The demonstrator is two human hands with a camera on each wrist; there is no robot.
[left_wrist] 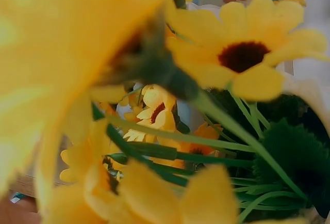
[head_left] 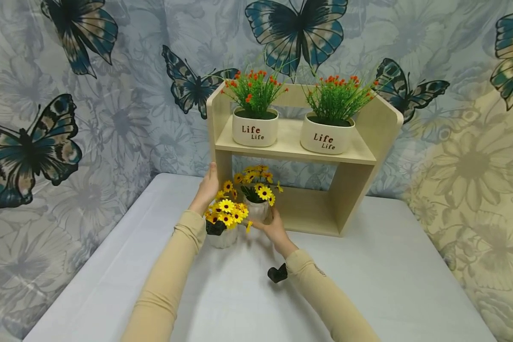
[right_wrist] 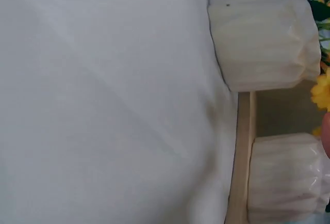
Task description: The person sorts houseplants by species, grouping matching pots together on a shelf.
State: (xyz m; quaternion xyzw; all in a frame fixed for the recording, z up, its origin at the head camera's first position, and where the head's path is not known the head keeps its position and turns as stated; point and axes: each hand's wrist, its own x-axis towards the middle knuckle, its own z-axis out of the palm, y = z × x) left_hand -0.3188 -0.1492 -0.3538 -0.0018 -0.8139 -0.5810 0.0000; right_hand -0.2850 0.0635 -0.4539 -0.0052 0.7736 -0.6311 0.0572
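Note:
My left hand (head_left: 207,187) rests against the left side board of a pale wooden shelf (head_left: 355,199), fingers extended upward. Below that hand, a white ribbed pot (head_left: 223,239) of yellow daisy-like flowers stands on the table in front of the shelf. A second such pot (head_left: 256,211) sits at the left end of the lower shelf; the right wrist view shows this inner pot (right_wrist: 283,177) behind the shelf's front edge. My right hand (head_left: 275,230) is right beside it, thumb and fingers spread. Yellow flowers (left_wrist: 242,53) fill the left wrist view and hide most of the left hand.
Two white oval pots marked "Life" (head_left: 255,128) (head_left: 327,135), with red-flowered green plants, stand on the upper shelf. A white cloth (head_left: 389,285) covers the table. Behind the shelf hangs a butterfly-patterned backdrop (head_left: 124,95). A small black device (head_left: 278,273) is by my right wrist.

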